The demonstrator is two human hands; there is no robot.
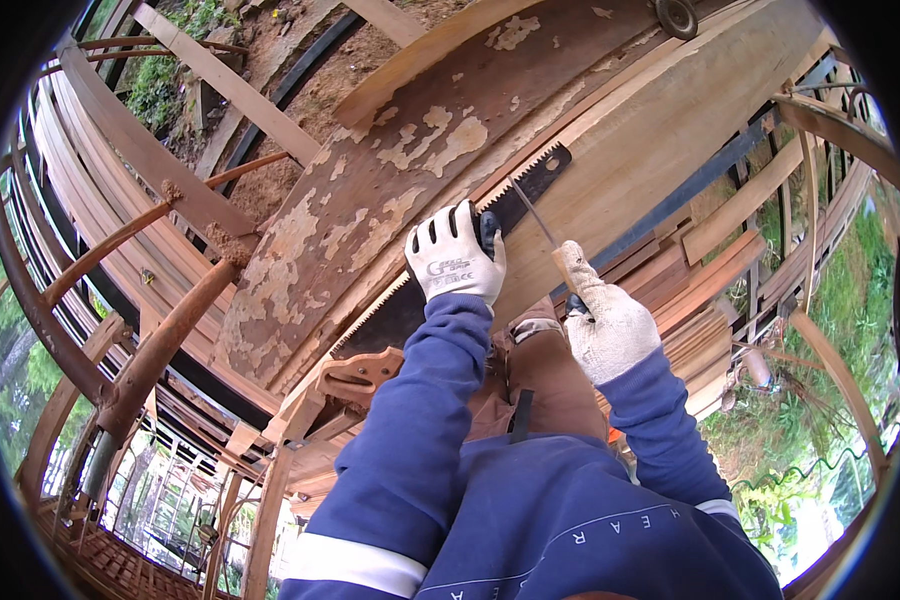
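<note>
Noting from the left: brown, rust-rough metal pipe framing (140,385) stands beside long, pale, bent-looking wooden boards (120,210). Next, a broad dark-brown plank with flaking pale patches (315,235) runs diagonally toward upper right. Hand saw with long black toothed metal blade (378,322) lies along a thick pale wooden beam (660,135), teeth facing the brown plank; its brown shaped wooden handle (362,376) sits at lower left, beside the blue left sleeve. Left hand (458,255), in a white glove with black-coated fingertips, rests across mid-blade, fingers bent over toothed edge; cannot tell whether it grips underneath. Right of it, a slender grey metal file (535,213) slants up-left, tip at the teeth near the blade's far end. Right hand (615,325), in a cream-white glove, is closed around the file's light-coloured handle (567,268), index finger extended along it. Farther right: stacked reddish-brown boards (710,280), then green grass (820,400).
</note>
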